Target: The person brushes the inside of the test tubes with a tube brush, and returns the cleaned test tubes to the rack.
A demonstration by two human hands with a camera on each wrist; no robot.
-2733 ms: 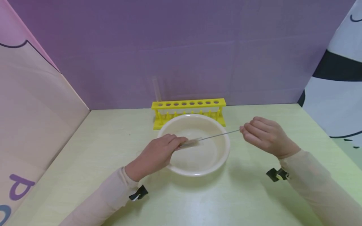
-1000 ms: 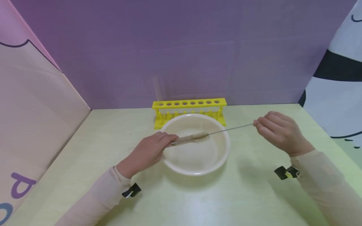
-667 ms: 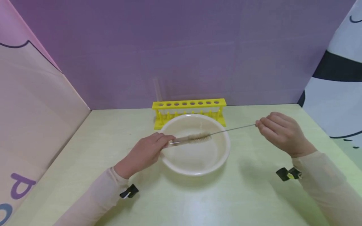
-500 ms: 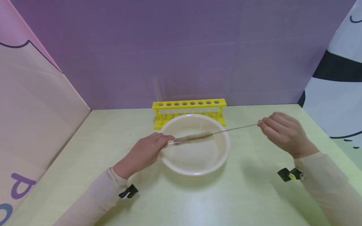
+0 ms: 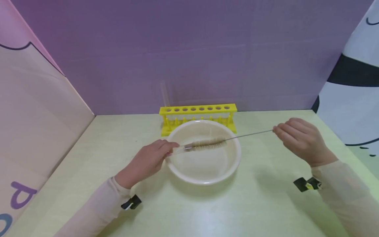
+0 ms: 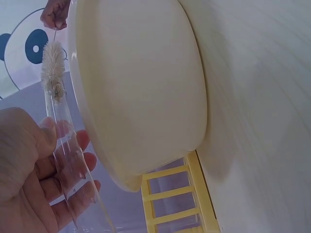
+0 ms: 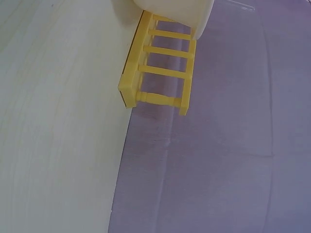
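Over the cream basin [image 5: 204, 182], my left hand [image 5: 146, 161] holds a clear test tube [image 6: 73, 160] between thumb and fingers, mouth toward the right. Droplets cling to the glass in the left wrist view. A test tube brush [image 5: 207, 144] with pale bristles stands mostly out of the tube, its tip end at the tube's mouth. Its thin wire handle runs up to my right hand [image 5: 303, 140], whose curled fingers pinch the far end. The right wrist view does not take in the right hand.
Directly behind the basin stands a yellow test tube rack [image 5: 198, 108], partly covered by the basin's rim. Another clear test tube [image 5: 164, 93] rises from its leftmost hole. A purple panel [image 5: 189, 52] closes off the back of the light wooden table [image 5: 118, 131].
The right hand has moved right, drawing the brush out of the tube, so more bristles show. The left hand has shifted left with the tube. Basin and rack have stayed put.
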